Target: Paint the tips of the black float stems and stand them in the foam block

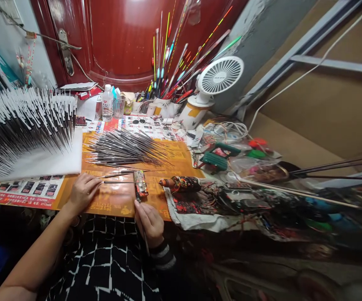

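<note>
My left hand (pixel 82 191) rests on the orange mat (pixel 115 200), fingers curled around the end of a thin dark rod (pixel 121 182) that runs right toward a paint-spattered spindle tool (pixel 181 183). My right hand (pixel 149 221) is closed in a pinch on a thin brush (pixel 145 242), its tip near a small paint-stained block (pixel 141 186) under the rod. A heap of several thin dark rods (pixel 124 149) lies just beyond my hands.
A white foam board (pixel 43 161) bristling with upright white-tipped rods stands at the left. A white desk fan (pixel 215 81), cups of colourful floats (pixel 168 58), a water bottle (pixel 107 102) and a paint-smeared cloth (pixel 206 207) crowd the back and right. Long rods (pixel 325 167) lie at the right.
</note>
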Available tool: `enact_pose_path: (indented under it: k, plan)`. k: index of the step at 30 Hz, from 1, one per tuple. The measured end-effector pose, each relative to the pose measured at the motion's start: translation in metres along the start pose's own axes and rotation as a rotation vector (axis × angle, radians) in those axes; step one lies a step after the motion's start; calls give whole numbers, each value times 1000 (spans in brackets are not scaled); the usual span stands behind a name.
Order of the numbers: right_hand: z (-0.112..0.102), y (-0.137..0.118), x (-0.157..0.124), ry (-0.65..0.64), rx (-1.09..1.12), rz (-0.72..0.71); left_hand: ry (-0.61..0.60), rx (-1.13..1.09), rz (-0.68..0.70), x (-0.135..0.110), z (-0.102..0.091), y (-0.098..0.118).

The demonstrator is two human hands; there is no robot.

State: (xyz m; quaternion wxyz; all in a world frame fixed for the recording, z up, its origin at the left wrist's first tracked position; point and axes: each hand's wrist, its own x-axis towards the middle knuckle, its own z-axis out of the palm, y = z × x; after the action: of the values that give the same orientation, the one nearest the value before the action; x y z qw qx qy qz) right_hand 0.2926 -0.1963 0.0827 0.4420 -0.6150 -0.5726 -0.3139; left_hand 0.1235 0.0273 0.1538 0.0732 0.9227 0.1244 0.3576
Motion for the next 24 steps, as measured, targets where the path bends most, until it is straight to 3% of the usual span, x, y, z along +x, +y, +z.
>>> enact_pose_path:
  k: [24]
  plan:
    - [4,-1,-4,2,-7,62,-2,9,0,0,1,-2]
